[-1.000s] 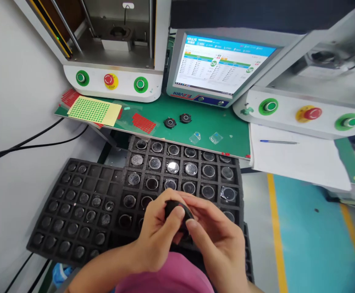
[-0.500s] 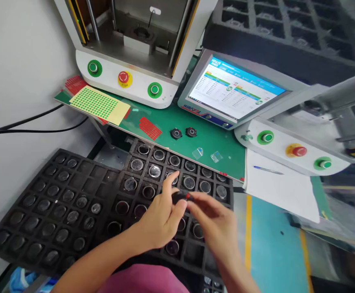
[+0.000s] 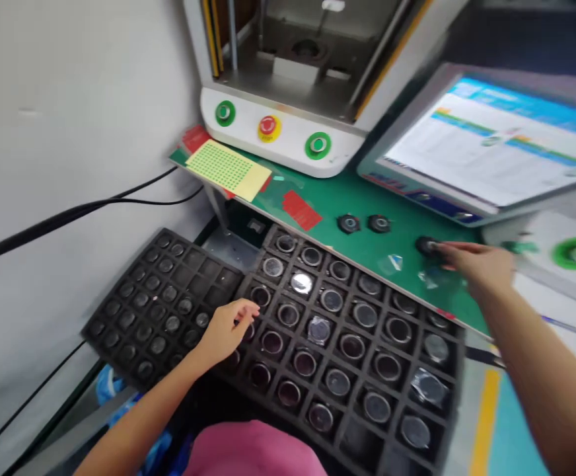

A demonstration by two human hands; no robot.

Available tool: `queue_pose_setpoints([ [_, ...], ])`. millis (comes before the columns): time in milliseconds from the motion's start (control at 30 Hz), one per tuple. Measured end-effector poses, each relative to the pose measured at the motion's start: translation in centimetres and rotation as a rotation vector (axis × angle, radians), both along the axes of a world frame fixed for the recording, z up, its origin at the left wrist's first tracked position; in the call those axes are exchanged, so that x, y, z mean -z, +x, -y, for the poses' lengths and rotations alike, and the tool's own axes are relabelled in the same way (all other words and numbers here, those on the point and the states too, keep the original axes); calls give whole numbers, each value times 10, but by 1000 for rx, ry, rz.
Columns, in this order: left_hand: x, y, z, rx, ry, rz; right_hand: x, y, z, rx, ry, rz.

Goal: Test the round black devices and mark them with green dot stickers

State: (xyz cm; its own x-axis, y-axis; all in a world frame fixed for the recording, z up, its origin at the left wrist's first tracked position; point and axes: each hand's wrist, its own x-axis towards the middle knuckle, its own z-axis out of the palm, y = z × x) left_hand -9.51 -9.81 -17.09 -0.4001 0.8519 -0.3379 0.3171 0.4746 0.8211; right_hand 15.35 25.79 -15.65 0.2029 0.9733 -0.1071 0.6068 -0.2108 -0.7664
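Black round part (image 3: 425, 246) sits on the green bench mat (image 3: 362, 205), pinched at the fingertips of the right hand (image 3: 476, 264), just right of two like parts (image 3: 364, 224); motion blur, so grip is a judgement; left hand (image 3: 226, 327) half-curled, holding nothing, fingertips at a pocket on the foam tray (image 3: 347, 330); looks like set-down step; next: let go cleanly, keep clear of the film scraps (image 3: 396, 263).

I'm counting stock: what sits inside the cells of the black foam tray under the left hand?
Most cells of the foam tray hold round, glass-faced parts. A few cells look empty. The left hand covers some cells, so their contents are hidden.
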Motion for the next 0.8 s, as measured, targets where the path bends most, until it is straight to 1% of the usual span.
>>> queue_pose_setpoints([
  [100, 33, -35, 30, -175, -108, -123, -2, -6, -1, 36, -27, 255],
  [167, 57, -64, 45, -310, -183, -222, -3, -10, 5, 7, 10, 344],
  [200, 68, -79, 50, -375, -216, -272, -3, -13, 10, -41, 45, 394],
  [267, 86, -110, 54, -492, -268, -362, -1, -16, 23, -183, 163, 519],
  [333, 98, -139, 53, -578, -304, -421, 1, -18, 37, -323, 315, 637],
  [400, 104, -162, 51, -636, -332, -444, 2, -20, 48, -394, 420, 685],
  [500, 106, -185, 49, -698, -366, -409, 2, -23, 56, -444, 476, 687],
  [600, 100, -196, 44, -759, -371, -316, 0, -25, 58, -450, 500, 690],
  [700, 84, -197, 36, -826, -308, -189, -6, -30, 64, -446, 553, 715],
  [800, 55, -179, 29, -833, -164, 12, -16, -38, 82, -532, 690, 704],
])
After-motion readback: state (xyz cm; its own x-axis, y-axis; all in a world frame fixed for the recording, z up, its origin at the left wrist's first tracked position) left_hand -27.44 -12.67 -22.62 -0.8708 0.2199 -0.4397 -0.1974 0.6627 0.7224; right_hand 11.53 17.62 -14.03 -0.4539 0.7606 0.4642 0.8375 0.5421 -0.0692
